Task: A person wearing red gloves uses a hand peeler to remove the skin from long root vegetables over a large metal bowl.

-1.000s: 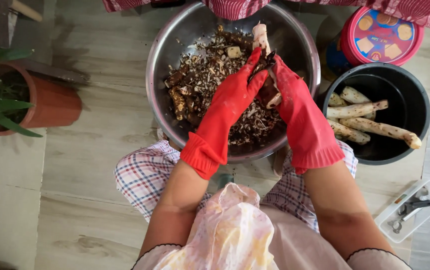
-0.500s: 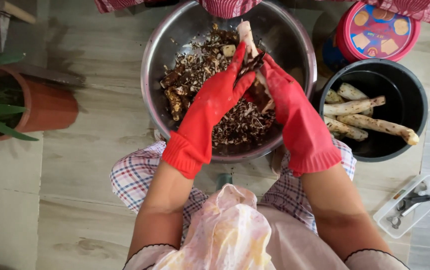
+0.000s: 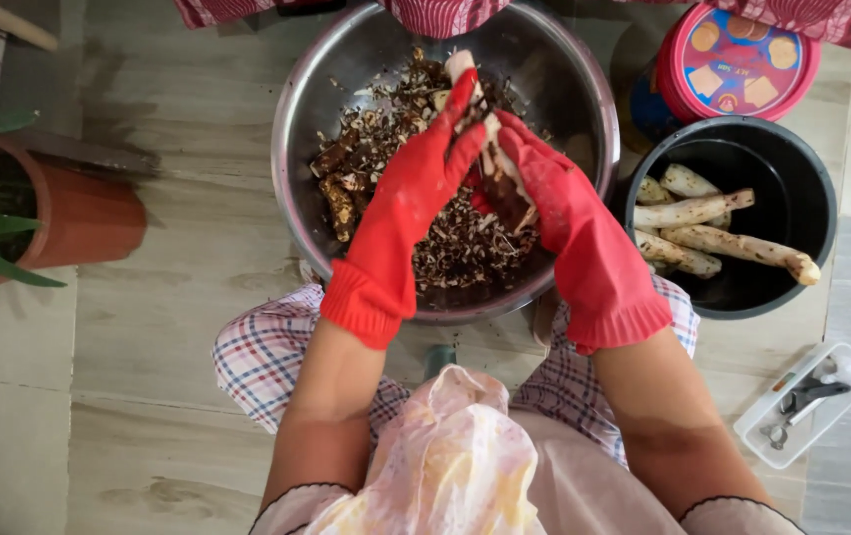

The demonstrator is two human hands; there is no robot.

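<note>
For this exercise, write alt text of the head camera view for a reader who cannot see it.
Two hands in red rubber gloves, left hand and right hand, grip a pale peeled root over a large steel bowl of brown peelings. To the right, a black bucket holds peeled pale roots; a terracotta plant pot stands left.

Home floor: potted plant (image 3: 9,213), steel basin (image 3: 346,119), tiles.

Rubber, steel and rough peelings over a wood-look floor

Matt red rubber gloves cover both hands (image 3: 416,198), gripping a pale, rough-skinned root (image 3: 465,74) above the shiny round steel bowl (image 3: 346,109); glossy black plastic bucket (image 3: 802,198), matt terracotta pot (image 3: 89,213), grained plank floor (image 3: 168,327).
</note>
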